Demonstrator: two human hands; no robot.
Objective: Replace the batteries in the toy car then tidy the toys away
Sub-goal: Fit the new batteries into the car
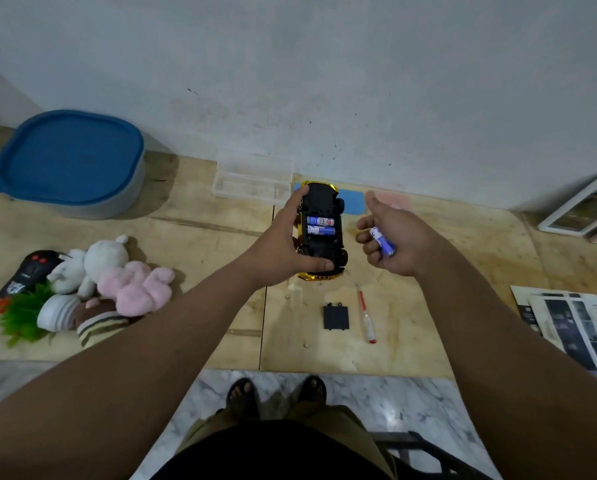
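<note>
At the centre of the frame the left hand [290, 237] grips the gold toy car [321, 230], which is turned belly-up so its black underside faces the camera; the thumb curls round the near end and the fingers wrap the far end, clamped on the body. In the open battery bay 2 batteries [320, 226] lie side by side, blue and white. Just right of the car, the right hand [390, 233] has its fingers curled around a third battery [383, 241] held in the palm, thumb raised. Below the car, on the wooden table [200, 306], the black battery cover [336, 317] lies flat, with a red-handled screwdriver [367, 317] just beside it on the right. Above the car sits a clear plastic case [252, 183], lid open, against the wall. In the upper left stands a grey tub with a blue lid [70, 157]. At the left edge lies a heap of plush toys [117, 285], touching a black remote control [30, 271] and a green plastic plant [20, 317]. Printed papers [567, 323] lie at the right.
</note>
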